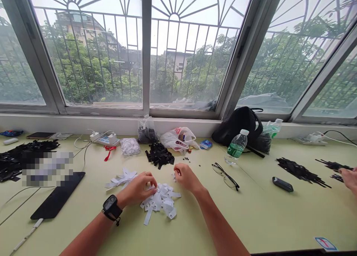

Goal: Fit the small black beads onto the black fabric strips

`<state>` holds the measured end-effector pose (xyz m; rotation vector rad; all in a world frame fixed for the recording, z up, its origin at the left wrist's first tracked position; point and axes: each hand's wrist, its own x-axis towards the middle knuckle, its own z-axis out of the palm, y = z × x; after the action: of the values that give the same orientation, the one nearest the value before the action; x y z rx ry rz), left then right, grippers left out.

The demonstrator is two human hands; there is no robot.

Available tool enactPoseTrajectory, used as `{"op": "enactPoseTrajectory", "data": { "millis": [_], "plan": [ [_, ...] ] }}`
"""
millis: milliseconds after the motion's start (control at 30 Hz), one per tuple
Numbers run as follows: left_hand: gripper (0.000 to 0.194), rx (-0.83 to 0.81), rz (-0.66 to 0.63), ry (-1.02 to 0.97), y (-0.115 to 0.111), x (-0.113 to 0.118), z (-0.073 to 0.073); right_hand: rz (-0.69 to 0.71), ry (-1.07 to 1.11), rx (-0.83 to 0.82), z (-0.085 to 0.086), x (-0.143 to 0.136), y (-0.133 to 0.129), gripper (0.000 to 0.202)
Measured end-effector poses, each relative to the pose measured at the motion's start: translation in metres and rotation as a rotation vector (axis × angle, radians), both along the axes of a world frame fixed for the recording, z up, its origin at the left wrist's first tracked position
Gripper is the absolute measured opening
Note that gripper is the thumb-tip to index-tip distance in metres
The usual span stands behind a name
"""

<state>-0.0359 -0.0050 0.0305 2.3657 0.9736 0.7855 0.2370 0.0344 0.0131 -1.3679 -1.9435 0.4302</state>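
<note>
My left hand (141, 189), with a black watch (112, 207) on the wrist, is at the left edge of a heap of white strips (160, 201). Its thumb and forefinger close at the heap, apparently on a white strip. Small dark marks show on some strips. My right hand (185, 177) is curled, fingertips down on the table beside some tiny white pieces (174, 178). Whatever it may hold is hidden. More white strips (122, 178) lie loose to the left of the heap.
Behind my hands are black strips (159, 154), small dark pieces (186, 159) and plastic bags (178, 138). Eyeglasses (225, 176), a water bottle (236, 148) and a black case (282, 184) lie rightward. Another person's hand (349, 178) touches black strips at far right. A dark flat pad (60, 196) lies left.
</note>
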Motion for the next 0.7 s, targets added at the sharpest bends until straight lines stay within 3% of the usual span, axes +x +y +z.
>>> {"op": "enactPoseTrajectory", "data": {
  "millis": [267, 433, 700],
  "plan": [
    [0.007, -0.059, -0.057, -0.02, 0.004, -0.001, -0.005, 0.006, 0.096, -0.07, 0.002, 0.0, -0.003, 0.015],
    [0.007, -0.1, 0.012, -0.04, 0.007, -0.001, -0.01, 0.01, 0.105, -0.067, 0.001, 0.001, -0.003, 0.01],
    [0.014, -0.05, 0.024, -0.077, 0.009, 0.0, 0.0, 0.019, -0.028, 0.048, 0.004, -0.001, -0.002, 0.01]
  ]
}}
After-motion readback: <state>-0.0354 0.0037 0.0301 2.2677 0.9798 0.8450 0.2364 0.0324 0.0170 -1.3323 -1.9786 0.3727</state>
